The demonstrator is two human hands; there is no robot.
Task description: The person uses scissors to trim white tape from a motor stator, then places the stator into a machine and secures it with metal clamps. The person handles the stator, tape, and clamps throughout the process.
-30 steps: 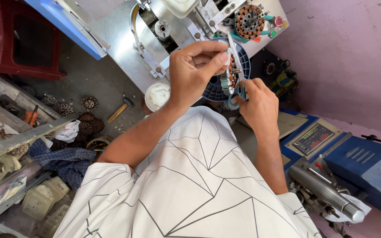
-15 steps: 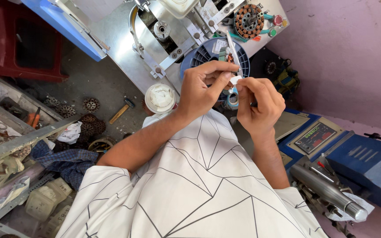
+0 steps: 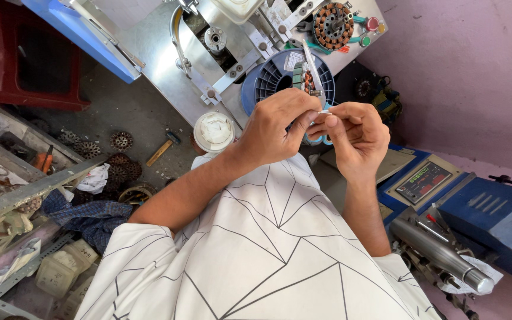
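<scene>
Left hand (image 3: 277, 127) and right hand (image 3: 357, 133) meet fingertip to fingertip, both pinched shut on a small white strip (image 3: 325, 112) held in the air between them. Just beyond sits a blue ribbed plastic spool (image 3: 268, 80) on the grey metal winding machine (image 3: 167, 50); a round white lidded tub (image 3: 214, 131) stands near the left wrist.

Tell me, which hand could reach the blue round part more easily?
Probably the left hand: it sits just below the blue round part, while the right hand is off to the side. Both pinch a small white piece.
</scene>
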